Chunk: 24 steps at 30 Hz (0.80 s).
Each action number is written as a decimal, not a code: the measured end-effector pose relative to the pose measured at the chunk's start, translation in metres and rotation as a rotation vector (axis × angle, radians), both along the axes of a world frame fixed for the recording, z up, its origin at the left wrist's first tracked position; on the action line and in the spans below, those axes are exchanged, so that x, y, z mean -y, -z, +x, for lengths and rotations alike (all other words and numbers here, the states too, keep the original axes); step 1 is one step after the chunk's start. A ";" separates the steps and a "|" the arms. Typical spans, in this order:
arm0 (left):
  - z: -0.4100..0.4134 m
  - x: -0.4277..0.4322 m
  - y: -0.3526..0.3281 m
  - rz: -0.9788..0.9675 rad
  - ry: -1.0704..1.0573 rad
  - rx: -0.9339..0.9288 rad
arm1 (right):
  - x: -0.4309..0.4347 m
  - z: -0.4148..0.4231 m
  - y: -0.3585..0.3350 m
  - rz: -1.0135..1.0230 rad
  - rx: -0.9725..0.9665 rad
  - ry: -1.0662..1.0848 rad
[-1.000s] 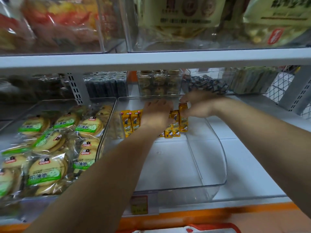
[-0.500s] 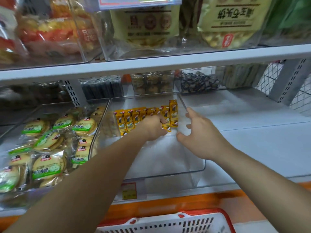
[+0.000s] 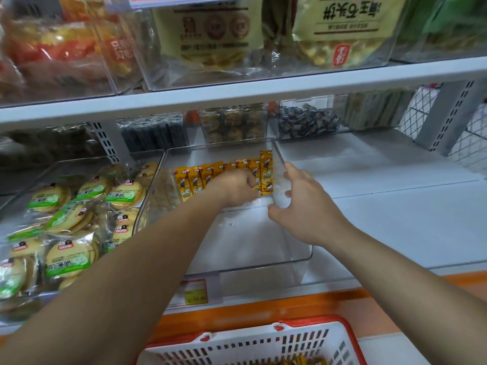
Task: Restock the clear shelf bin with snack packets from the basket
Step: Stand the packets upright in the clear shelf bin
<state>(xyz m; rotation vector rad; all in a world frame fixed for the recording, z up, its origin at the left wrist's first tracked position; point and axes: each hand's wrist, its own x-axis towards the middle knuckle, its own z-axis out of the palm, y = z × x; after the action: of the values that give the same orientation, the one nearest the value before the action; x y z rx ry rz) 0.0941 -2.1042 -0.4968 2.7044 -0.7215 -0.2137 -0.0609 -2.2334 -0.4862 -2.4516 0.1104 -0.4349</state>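
**White shop shelving, a clear bin part-filled**

White shelf boards (image 3: 395, 214) run across the view, with an orange strip along the front edge. A clear bin (image 3: 297, 267) sits on the lower board and serves as the landmark. Left of the bin, touching it, is a second clear bin (image 3: 147, 196) heaped with round biscuits in green-labelled wrappers. Above the bin, an upper shelf carries large snack bags. Behind it stand smaller tubs of dark sweets and biscuits.

Below and in front of the bin is a red and white basket (image 3: 263, 346); a few yellow wrappers show in its bottom.

Both bare arms reach into the bin. The right hand (image 3: 303, 212) lies at the bin's right wall, fingers spread wide, forefinger on the rim and thumb inside. The left hand (image 3: 237, 188) is deeper in, fingers curled tight onto the yellow packets (image 3: 192, 180). These stand upright in a row along the bin's back wall, the tallest at the right end.

An orange price tag (image 3: 195, 291) hangs on the bin's front.
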 end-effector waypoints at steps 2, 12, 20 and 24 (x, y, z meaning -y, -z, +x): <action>0.001 0.006 -0.006 -0.150 -0.030 0.223 | -0.001 -0.001 -0.001 0.004 -0.003 0.002; 0.028 0.021 0.012 -0.013 0.120 0.628 | -0.001 0.000 0.002 -0.003 -0.019 0.001; 0.021 0.023 -0.005 0.018 0.101 0.462 | -0.001 0.002 0.002 -0.025 -0.045 0.003; -0.014 0.003 -0.040 0.072 0.100 0.337 | -0.001 -0.001 -0.006 -0.071 -0.104 0.013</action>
<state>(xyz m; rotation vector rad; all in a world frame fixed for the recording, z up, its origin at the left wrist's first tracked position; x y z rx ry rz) 0.0798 -2.1070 -0.4571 2.8074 -0.9599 0.2034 -0.0614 -2.2320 -0.4797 -2.5453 0.1575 -0.3217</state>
